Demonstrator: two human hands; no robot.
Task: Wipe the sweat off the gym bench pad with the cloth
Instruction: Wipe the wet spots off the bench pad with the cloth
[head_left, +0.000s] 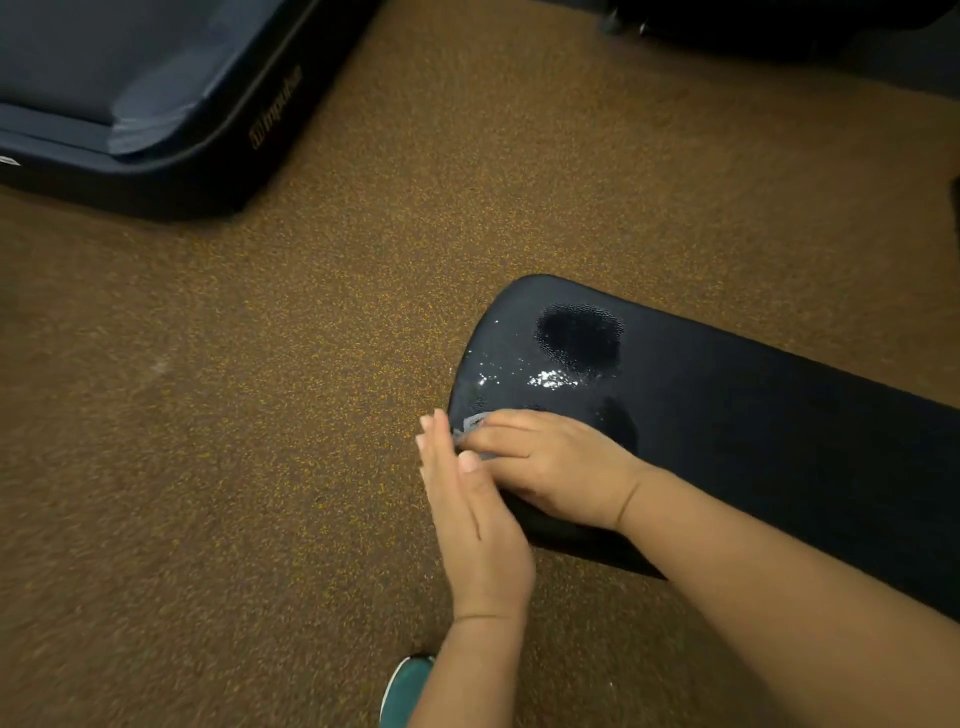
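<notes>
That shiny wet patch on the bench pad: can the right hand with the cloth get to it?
Probably yes. The right hand presses the cloth on the bench pad beside the wet patch, nothing between.

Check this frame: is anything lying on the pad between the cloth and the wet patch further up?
Nothing visible. The cloth, under the right hand at the bench pad end, has bare pad between it and the wet droplets. The left hand rests at the pad's edge, out of that path.
</notes>
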